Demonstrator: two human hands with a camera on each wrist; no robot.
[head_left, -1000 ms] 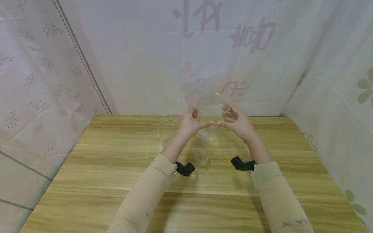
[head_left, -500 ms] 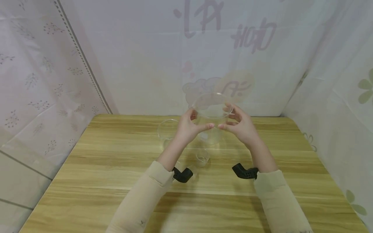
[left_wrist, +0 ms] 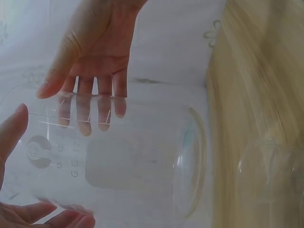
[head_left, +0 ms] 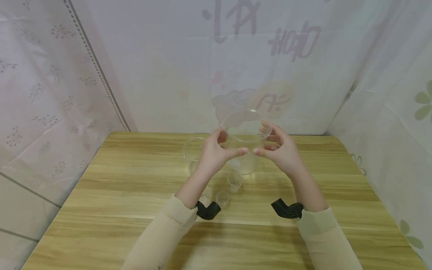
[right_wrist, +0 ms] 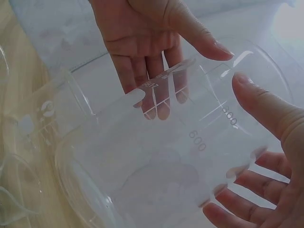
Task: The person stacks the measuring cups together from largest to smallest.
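Both your hands grip one large clear glass beaker (head_left: 245,143), left hand (head_left: 216,150) on its left wall, right hand (head_left: 284,153) on its right. Your thumbs lie along the near side, tips close but apart; other fingers wrap the sides. Mouth faces up, rim above your grip, base below it; can't tell if the base touches the pale wood-grain tabletop (head_left: 118,210). Print on the glass reads "GG-17" and "600".

Left of the grip, partly behind your left arm: a second clear glass beaker (head_left: 194,150). Below the grip, nearer you: a small clear beaker (head_left: 234,180), then a smaller clear round vessel (head_left: 222,197). Another clear vessel (head_left: 205,195) shows beside your left wrist, partly hidden. Beyond the grip hangs white printed cloth (head_left: 152,75).
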